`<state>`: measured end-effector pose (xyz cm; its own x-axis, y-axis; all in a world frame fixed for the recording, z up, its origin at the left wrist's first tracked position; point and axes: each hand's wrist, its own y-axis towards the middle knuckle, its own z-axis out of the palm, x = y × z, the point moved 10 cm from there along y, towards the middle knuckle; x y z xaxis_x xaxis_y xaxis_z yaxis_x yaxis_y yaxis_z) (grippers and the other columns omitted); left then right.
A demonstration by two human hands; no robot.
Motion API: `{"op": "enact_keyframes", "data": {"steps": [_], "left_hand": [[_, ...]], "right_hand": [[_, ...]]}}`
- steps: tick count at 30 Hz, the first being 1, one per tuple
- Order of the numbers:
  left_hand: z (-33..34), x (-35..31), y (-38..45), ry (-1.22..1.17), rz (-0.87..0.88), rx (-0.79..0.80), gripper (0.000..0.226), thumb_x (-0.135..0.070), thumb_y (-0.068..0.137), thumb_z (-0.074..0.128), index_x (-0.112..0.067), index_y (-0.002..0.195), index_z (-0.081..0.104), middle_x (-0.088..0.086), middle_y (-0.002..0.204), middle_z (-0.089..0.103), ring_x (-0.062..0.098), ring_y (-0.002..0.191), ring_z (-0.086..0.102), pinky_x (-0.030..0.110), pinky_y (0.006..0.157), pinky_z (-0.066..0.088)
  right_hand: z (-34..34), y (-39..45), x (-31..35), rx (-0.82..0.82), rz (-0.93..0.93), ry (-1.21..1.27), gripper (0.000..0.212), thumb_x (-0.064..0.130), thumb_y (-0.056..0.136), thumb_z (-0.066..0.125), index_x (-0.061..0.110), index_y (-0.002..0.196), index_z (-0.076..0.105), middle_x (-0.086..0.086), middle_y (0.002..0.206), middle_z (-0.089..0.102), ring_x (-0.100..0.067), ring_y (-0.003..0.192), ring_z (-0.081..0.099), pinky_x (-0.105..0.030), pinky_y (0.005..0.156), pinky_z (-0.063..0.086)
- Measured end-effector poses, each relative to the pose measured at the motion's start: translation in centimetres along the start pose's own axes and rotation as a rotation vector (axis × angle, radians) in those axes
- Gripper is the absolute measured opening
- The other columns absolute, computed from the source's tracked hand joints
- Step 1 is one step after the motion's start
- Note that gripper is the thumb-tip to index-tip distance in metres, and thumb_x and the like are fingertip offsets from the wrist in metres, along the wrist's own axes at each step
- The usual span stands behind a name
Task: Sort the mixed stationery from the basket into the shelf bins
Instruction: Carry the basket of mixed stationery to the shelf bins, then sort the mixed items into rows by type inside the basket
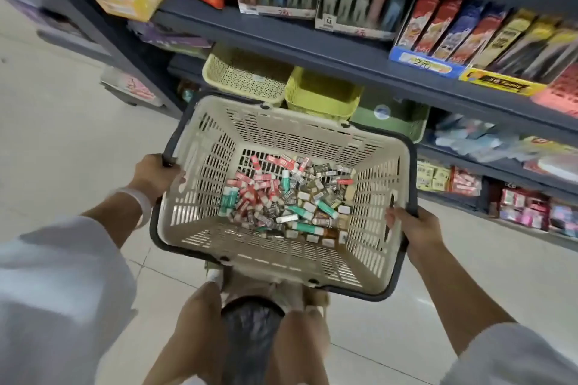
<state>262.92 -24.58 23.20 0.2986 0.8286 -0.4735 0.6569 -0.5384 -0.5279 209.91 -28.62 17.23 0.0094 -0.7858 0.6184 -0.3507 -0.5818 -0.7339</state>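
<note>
At the far left, the left hand [153, 176] is curled round the dark rim of the basket [372, 172] at its left end. The basket is held level above the tiled floor [62, 122], in front of the lower shelf. In its bottom lies the mixed stationery [284, 200], a loose heap of small wrapped pieces in red, teal, white and dark colours; none appears to have been sorted yet. Just beyond the far rim stand the shelf bins: a pale perforated bin [240, 78], a yellow bin [322, 97] beside it, and a green bin [403, 119] further right. At the right end, the right hand [413, 228] is wrapped over the basket's edge, fingers hooked inside the wall.

The step in hand seems to be bringing the basket to the bins. It would be done well if the basket were kept level and set down close under the bins, so that one hand is freed for picking by kind.
</note>
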Motion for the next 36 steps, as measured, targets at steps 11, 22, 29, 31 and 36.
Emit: {"op": "enact_keyframes", "data": {"steps": [11, 22, 29, 31, 36], "left_hand": [[8.6, 6.4, 11.4, 0.177, 0.027, 0.110, 0.014, -0.011, 0.082, 0.061, -0.002, 0.090, 0.068, 0.021, 0.092, 0.068, 0.036, 0.095, 0.061, 0.038, 0.086, 0.049], [10.8, 3.2, 12.5, 0.477, 0.244, -0.010, 0.046, -0.015, 0.086, 0.058, 0.003, 0.128, 0.048, 0.029, 0.115, 0.058, 0.043, 0.108, 0.053, 0.043, 0.086, 0.044], [24.4, -0.8, 9.9, 0.391, 0.645, 0.309, 0.022, -0.005, 0.090, 0.050, -0.005, 0.110, 0.061, 0.014, 0.114, 0.060, 0.014, 0.067, 0.054, 0.016, 0.055, 0.040], [29.6, 0.8, 11.9, 0.401, 0.591, 0.409, 0.020, -0.010, 0.092, 0.049, -0.011, 0.108, 0.062, 0.008, 0.107, 0.063, 0.005, 0.064, 0.050, 0.013, 0.048, 0.040], [36.1, 2.4, 17.8, 0.447, 0.616, 0.442, 0.023, -0.017, 0.095, 0.048, -0.010, 0.115, 0.057, 0.003, 0.096, 0.060, 0.005, 0.057, 0.049, 0.018, 0.053, 0.045]], "right_hand": [[5.3, 7.5, -5.3, -0.191, -0.040, -0.499, 0.018, 0.010, 0.082, 0.060, 0.001, 0.097, 0.065, -0.021, 0.090, 0.064, -0.032, 0.081, 0.056, -0.039, 0.070, 0.046], [7.5, 6.9, -2.7, -0.371, -0.292, -0.660, 0.028, 0.006, 0.085, 0.053, 0.002, 0.113, 0.058, -0.023, 0.106, 0.065, -0.038, 0.098, 0.060, -0.039, 0.080, 0.047], [22.7, 9.9, -5.4, 0.250, -0.541, -0.852, 0.024, 0.010, 0.093, 0.047, 0.011, 0.113, 0.060, -0.005, 0.091, 0.068, -0.008, 0.055, 0.055, -0.019, 0.051, 0.047], [26.1, 12.7, -7.6, 0.335, -0.555, -0.964, 0.023, 0.014, 0.095, 0.044, 0.014, 0.114, 0.058, -0.005, 0.091, 0.068, -0.012, 0.058, 0.059, -0.026, 0.057, 0.053], [30.3, 18.8, -9.9, 0.301, -0.735, -1.282, 0.029, 0.016, 0.094, 0.047, 0.015, 0.123, 0.051, -0.009, 0.116, 0.059, -0.025, 0.095, 0.062, -0.043, 0.080, 0.055]]}}
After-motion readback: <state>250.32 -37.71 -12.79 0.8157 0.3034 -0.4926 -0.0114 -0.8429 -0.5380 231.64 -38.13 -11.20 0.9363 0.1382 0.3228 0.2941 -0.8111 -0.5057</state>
